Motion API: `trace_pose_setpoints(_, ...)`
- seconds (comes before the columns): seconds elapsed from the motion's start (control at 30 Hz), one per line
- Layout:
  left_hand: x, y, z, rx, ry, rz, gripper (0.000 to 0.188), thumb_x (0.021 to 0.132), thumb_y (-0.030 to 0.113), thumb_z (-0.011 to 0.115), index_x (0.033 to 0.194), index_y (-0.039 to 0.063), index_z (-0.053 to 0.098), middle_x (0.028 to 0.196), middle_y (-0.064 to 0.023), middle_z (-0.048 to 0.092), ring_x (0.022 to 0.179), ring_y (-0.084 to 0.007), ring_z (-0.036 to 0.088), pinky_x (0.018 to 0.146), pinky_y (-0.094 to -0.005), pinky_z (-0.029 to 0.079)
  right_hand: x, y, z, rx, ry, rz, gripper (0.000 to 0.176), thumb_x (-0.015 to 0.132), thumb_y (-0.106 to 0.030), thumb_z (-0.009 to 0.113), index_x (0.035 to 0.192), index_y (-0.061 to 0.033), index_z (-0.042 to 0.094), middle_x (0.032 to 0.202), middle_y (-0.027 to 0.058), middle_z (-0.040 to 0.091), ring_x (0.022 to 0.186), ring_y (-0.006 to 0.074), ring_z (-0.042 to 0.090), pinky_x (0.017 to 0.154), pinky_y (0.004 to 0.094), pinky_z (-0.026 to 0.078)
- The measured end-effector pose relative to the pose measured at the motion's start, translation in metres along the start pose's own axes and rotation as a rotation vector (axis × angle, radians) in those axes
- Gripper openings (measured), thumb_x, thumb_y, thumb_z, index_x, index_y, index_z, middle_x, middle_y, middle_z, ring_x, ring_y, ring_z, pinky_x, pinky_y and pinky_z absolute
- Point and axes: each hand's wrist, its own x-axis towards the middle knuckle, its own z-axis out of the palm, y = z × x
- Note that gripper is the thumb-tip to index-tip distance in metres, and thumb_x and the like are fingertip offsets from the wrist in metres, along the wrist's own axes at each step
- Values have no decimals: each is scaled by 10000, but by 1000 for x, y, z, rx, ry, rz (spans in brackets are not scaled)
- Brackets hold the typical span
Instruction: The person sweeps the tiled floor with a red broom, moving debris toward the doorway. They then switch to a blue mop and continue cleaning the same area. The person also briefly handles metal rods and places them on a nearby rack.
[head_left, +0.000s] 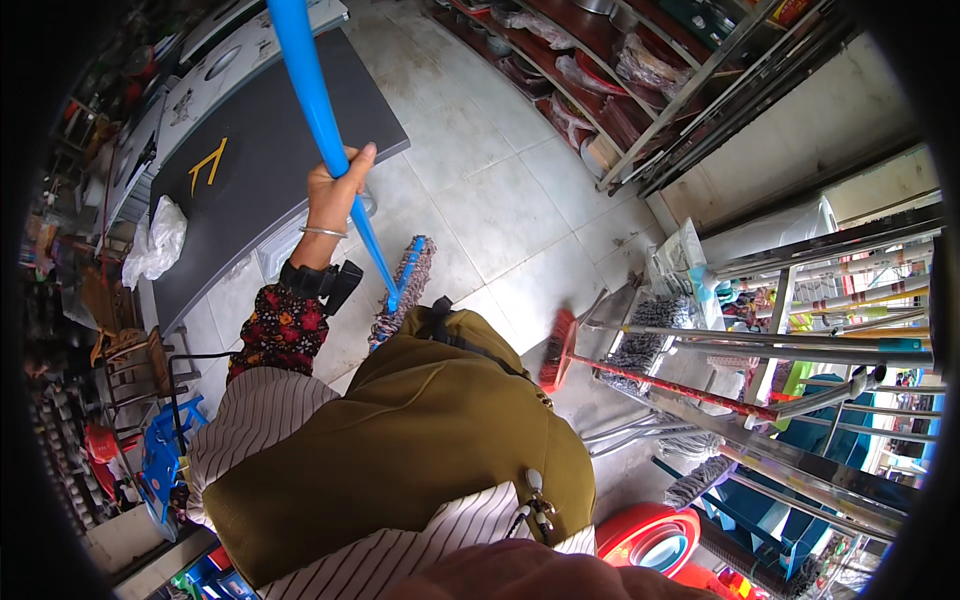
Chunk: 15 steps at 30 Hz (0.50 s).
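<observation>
My left hand is closed around the blue handle of a flat mop, below the handle's near end. A bracelet and a black strap with a black device are on that wrist, above a floral cuff. The handle slopes down to a blue frame with a brown-grey fringed mop head on the tiled floor, partly hidden behind an olive fabric bag worn on my front. My right hand is out of view.
A dark grey table with a crumpled white plastic bag stands left. Shelves with wrapped goods are at upper right. A red broom, metal-handled mops and a red basin stand at right. Blue stools are lower left.
</observation>
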Motion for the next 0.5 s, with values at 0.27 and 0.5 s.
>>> trace_pose_setpoints(0.27,5,-2,-24,113,49,130,227,829,177,676,665,43,596,526,35,479,487,-30,427,452,-188,309,51,-74,40,-164,-125,-282,731,837,-66,521,1431,-124,98,813,131,585,596,196,603,444,289,468)
trace_pose_setpoints(0.5,17,-23,-42,33,71,27,173,856,159,638,751,29,593,570,27,456,537,-42,405,514,-205,312,109,-308,176,-768,153,-1188,938,721,-171,694,1420,-18,87,1403,259,286,1256,352,377,996,421,361)
